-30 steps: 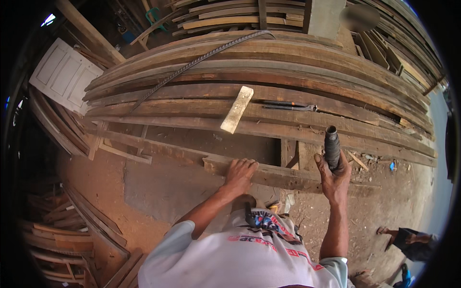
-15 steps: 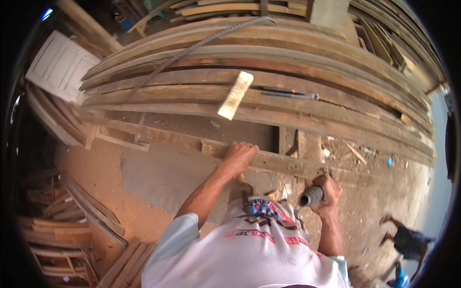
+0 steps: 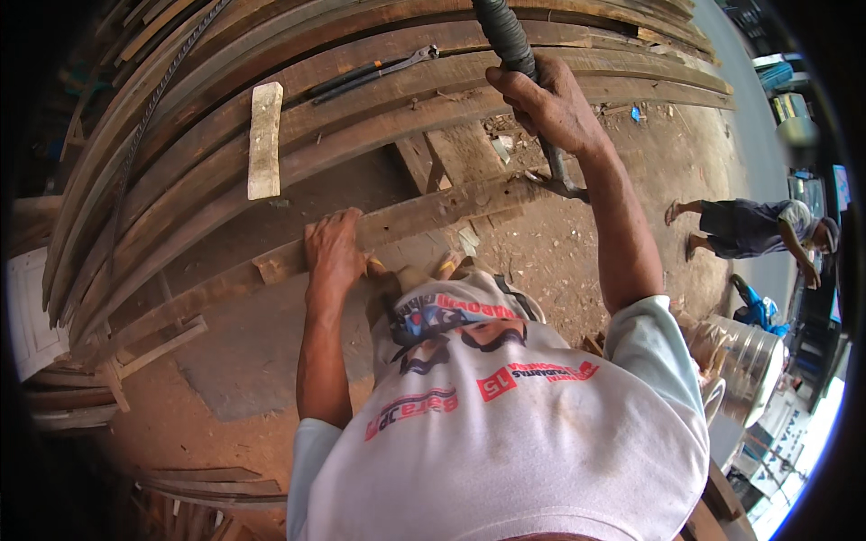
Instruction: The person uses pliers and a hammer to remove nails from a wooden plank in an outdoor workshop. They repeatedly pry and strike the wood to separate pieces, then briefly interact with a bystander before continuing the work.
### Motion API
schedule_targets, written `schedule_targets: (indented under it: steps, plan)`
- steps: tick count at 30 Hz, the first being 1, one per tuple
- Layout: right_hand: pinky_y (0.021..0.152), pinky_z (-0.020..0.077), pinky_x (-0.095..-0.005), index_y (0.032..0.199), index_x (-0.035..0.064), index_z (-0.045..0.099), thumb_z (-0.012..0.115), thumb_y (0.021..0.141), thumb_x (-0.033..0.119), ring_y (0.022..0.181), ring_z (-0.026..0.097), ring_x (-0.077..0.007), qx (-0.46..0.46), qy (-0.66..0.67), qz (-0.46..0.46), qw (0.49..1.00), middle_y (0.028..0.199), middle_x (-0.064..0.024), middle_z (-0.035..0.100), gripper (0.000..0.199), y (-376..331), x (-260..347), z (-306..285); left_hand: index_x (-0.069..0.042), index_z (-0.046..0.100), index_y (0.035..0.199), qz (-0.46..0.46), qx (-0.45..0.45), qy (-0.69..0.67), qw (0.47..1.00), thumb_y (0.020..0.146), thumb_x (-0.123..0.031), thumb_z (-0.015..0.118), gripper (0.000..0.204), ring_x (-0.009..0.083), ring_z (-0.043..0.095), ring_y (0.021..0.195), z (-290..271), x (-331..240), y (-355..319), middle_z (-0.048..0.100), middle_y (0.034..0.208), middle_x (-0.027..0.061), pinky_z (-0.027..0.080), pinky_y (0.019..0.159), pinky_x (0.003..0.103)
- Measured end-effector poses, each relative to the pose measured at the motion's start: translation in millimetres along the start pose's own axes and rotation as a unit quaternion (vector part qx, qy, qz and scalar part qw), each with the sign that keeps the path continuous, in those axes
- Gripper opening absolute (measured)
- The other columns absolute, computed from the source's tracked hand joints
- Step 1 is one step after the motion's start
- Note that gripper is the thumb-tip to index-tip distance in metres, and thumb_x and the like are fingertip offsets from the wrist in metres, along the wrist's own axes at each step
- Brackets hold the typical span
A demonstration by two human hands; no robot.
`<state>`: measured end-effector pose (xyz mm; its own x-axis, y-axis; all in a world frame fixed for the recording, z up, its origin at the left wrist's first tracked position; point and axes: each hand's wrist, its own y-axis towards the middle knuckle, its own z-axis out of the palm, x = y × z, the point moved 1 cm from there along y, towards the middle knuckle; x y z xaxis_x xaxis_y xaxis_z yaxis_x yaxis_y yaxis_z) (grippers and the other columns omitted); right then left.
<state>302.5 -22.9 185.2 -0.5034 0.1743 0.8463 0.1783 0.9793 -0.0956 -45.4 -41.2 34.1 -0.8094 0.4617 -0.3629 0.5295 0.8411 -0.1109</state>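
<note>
My left hand [image 3: 334,251] presses flat on a long rough wooden plank [image 3: 424,212] that lies across in front of me. My right hand [image 3: 552,104] is raised above the plank's right part and is closed around the dark wrapped handle of a metal tool [image 3: 505,36]. The tool's curved metal end [image 3: 564,185] hangs just below my fist, close to the plank's right end. My feet [image 3: 410,270] show below the plank, on the dirt ground.
Behind the plank lies a stack of long curved planks [image 3: 298,99] with a pale wooden block [image 3: 264,140], long-handled pincers [image 3: 374,72] and a ribbed steel bar [image 3: 144,117] on top. A bending person [image 3: 758,230] and a metal pot [image 3: 749,361] are at the right.
My right hand has swung the tool up from beside my body to above the plank's right end. My left hand has stayed on the plank. The view has tilted.
</note>
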Motion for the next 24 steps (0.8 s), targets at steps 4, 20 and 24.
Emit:
schedule_targets:
  steps: [4,20,24]
  plan:
    - [0.046,0.0361,-0.0268,0.081,0.0068,0.058,0.071,0.096,0.038,0.051,0.045,-0.0053,0.011,0.093,-0.008,0.996,0.063,0.0044,0.049,0.038,1.7,-10.4,10.6,-0.008,0.064,0.125,0.007,0.004,0.006,1.000,0.068,-0.013,0.093,0.064,0.0355,0.065,0.118,0.0,1.5,5.3,0.071,0.122,0.0157,0.044,0.098,0.047]
    - [0.055,0.0455,-0.0374,0.088,0.0031,0.061,0.080,0.089,0.021,0.059,0.059,-0.0199,-0.120,0.157,-0.274,0.941,0.068,-0.0074,0.061,0.027,-92.5,19.4,-11.5,-0.003,0.061,0.124,0.051,0.094,0.018,0.994,0.061,-0.025,0.099,0.076,0.0472,0.067,0.110,-16.5,0.4,24.9,0.073,0.110,0.0249,0.051,0.096,0.054]
    - [0.051,0.0416,-0.0334,0.087,0.0054,0.059,0.081,0.088,0.014,0.058,0.056,-0.0128,-0.151,0.149,-0.301,0.930,0.067,-0.0044,0.058,0.024,-126.4,15.9,-9.4,-0.003,0.062,0.122,0.040,0.128,0.018,0.991,0.060,-0.028,0.099,0.076,0.0488,0.067,0.109,-22.5,-0.8,21.8,0.073,0.109,0.0261,0.053,0.093,0.055]
